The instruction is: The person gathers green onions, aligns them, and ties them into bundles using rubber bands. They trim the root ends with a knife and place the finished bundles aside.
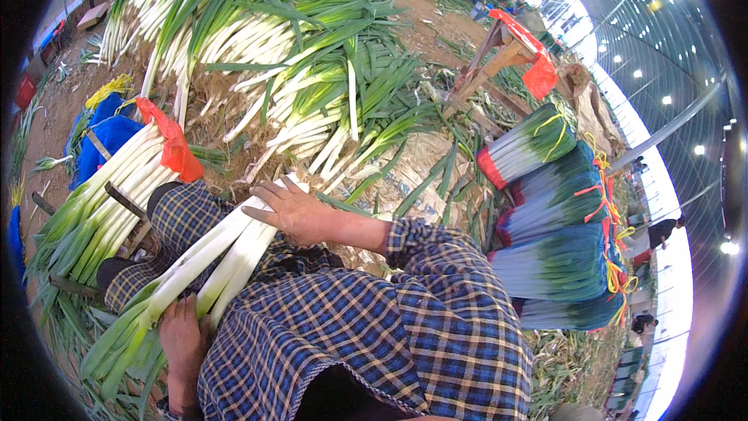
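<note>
My right hand (298,210) lies palm down over the white shafts of a few large green onions (204,251), close to their root ends. Lower in the view, my left hand (182,327) holds the same onions where the white turns to green leaves. The stalks slant across my lap, above the blue checked cloth (350,327) that covers me. Beyond my knees, an untied row of onions (117,187) rests in a frame with upright bars (125,200). A red sheet (175,140) covers the white ends of that row.
A large heap of onions (251,41) spreads over the soil ahead. Several tied bundles (549,263) are stacked at the right, near a wooden stand (491,76) with red plastic sheeting (537,70). A blue sheet (105,140) lies at the left. Other people (663,233) are farther off.
</note>
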`<action>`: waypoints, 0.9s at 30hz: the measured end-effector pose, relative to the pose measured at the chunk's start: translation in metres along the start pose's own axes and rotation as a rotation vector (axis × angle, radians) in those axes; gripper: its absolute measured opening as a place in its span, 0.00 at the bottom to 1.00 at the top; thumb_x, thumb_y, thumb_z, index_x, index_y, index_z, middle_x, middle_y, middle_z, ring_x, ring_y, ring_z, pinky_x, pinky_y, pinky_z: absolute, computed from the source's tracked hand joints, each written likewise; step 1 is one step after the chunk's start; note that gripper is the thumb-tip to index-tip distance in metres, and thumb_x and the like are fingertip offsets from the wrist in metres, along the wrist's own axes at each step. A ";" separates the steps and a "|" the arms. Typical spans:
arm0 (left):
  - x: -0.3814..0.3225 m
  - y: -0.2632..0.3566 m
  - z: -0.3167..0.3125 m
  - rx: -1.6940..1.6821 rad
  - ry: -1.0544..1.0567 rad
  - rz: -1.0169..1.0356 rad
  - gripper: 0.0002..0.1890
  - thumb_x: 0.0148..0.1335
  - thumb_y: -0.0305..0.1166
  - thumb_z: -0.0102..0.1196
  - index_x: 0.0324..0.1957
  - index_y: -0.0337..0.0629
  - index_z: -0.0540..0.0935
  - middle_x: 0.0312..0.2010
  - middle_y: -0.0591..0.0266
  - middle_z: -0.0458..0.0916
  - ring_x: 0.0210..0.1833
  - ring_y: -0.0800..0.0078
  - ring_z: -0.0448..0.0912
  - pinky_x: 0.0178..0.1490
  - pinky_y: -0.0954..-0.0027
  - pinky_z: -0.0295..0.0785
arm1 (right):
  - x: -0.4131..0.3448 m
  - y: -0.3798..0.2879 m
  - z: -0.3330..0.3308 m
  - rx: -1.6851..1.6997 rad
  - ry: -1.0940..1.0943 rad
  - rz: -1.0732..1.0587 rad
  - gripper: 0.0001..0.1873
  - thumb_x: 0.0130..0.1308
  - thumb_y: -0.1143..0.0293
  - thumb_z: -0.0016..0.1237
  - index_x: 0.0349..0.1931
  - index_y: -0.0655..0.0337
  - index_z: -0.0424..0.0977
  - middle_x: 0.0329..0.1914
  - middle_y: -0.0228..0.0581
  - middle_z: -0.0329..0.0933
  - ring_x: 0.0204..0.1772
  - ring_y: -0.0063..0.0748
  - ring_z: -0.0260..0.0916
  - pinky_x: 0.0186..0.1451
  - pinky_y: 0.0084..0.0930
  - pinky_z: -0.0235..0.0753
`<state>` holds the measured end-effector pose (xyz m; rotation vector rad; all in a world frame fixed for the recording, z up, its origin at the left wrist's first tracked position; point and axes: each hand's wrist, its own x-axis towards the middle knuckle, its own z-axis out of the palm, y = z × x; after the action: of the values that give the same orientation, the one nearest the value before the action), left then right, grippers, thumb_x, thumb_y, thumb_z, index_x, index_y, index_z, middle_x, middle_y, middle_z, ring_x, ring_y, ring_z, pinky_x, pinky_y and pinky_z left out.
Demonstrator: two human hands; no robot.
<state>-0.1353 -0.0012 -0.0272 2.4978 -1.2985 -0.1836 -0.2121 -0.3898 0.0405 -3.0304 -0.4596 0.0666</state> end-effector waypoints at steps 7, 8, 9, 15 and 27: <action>-0.034 0.023 -0.025 0.032 -0.056 -0.043 0.24 0.60 0.28 0.55 0.60 0.43 0.80 0.63 0.51 0.77 0.67 0.48 0.73 0.67 0.49 0.71 | 0.033 0.021 0.040 0.045 -0.292 0.051 0.39 0.67 0.81 0.40 0.79 0.49 0.55 0.79 0.62 0.57 0.80 0.59 0.56 0.84 0.56 0.52; -0.045 0.028 -0.029 -0.043 0.025 -0.015 0.23 0.60 0.30 0.55 0.59 0.42 0.81 0.62 0.51 0.78 0.66 0.48 0.74 0.67 0.50 0.71 | 0.032 0.022 0.039 0.019 -0.260 0.039 0.43 0.63 0.82 0.45 0.80 0.49 0.55 0.77 0.60 0.61 0.79 0.58 0.58 0.82 0.55 0.55; -0.057 0.033 -0.033 -0.072 0.097 0.043 0.23 0.60 0.33 0.55 0.58 0.42 0.82 0.60 0.51 0.80 0.63 0.48 0.76 0.66 0.51 0.72 | 0.035 0.022 0.037 0.057 -0.216 -0.018 0.47 0.56 0.80 0.53 0.79 0.49 0.56 0.73 0.59 0.66 0.74 0.58 0.63 0.77 0.56 0.62; -0.094 0.060 -0.035 -0.406 0.095 -0.087 0.18 0.60 0.37 0.56 0.53 0.45 0.83 0.49 0.56 0.85 0.50 0.54 0.83 0.52 0.57 0.79 | 0.053 0.015 0.019 -0.032 -0.143 -0.118 0.53 0.42 0.69 0.71 0.75 0.47 0.63 0.48 0.49 0.75 0.51 0.55 0.76 0.55 0.46 0.78; -0.151 0.079 0.004 -0.516 0.199 -0.949 0.19 0.65 0.48 0.62 0.32 0.39 0.87 0.28 0.45 0.84 0.33 0.45 0.82 0.37 0.50 0.75 | 0.081 0.012 -0.037 -0.293 -0.076 -0.213 0.54 0.41 0.69 0.73 0.75 0.44 0.63 0.49 0.50 0.76 0.51 0.55 0.77 0.56 0.47 0.77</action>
<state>-0.2851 0.0789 -0.0087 2.3602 0.0962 -0.3996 -0.1296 -0.3797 0.0741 -3.2464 -0.8680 0.1113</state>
